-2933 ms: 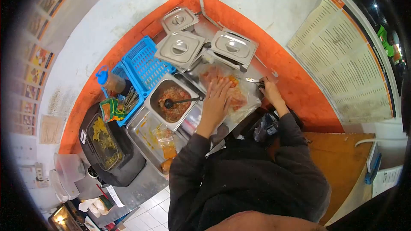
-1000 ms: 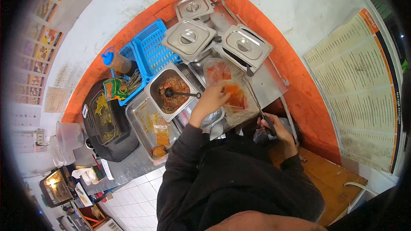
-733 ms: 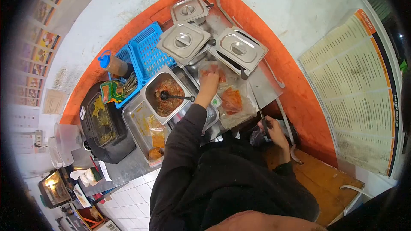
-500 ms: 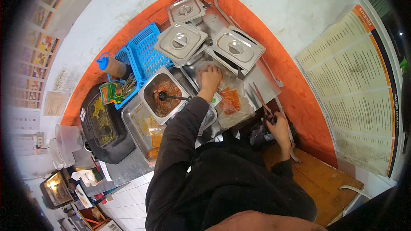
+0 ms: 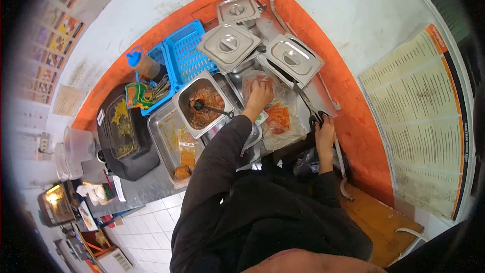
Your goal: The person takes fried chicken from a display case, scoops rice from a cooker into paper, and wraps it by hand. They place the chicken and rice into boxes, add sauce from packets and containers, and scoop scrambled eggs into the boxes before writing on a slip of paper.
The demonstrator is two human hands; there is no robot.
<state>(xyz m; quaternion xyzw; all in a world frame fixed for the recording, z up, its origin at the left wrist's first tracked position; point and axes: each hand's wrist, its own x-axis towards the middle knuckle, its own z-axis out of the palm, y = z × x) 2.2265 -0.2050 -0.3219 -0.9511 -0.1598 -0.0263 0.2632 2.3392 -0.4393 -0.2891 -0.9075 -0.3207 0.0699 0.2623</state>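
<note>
My left hand (image 5: 260, 96) has its fingers closed on a clear plastic bag (image 5: 251, 78) with reddish contents. Just below it, an opened plastic bag of shredded orange food (image 5: 279, 120) lies at the counter's front edge. My right hand (image 5: 325, 134) grips the black handles of a pair of scissors (image 5: 306, 102) over the counter's right end. The blades point up and left, their tips close to the steel lid (image 5: 292, 59). To the left of my left hand is a steel pan of chopped red mix (image 5: 208, 98) with a black ladle (image 5: 212, 109) in it.
Lidded steel containers (image 5: 229, 44) stand behind my hands. A blue basket (image 5: 188, 50) holds a squeeze bottle (image 5: 146, 64) and utensils. Further left are a shallow steel tray (image 5: 164, 139) and a black lidded container (image 5: 126, 136). An orange-painted wall (image 5: 353, 151) borders the right side.
My right hand has moved up with the scissors, from beside the counter's edge to over the counter near the lids. My left hand stays on the bag. The view has shifted slightly.
</note>
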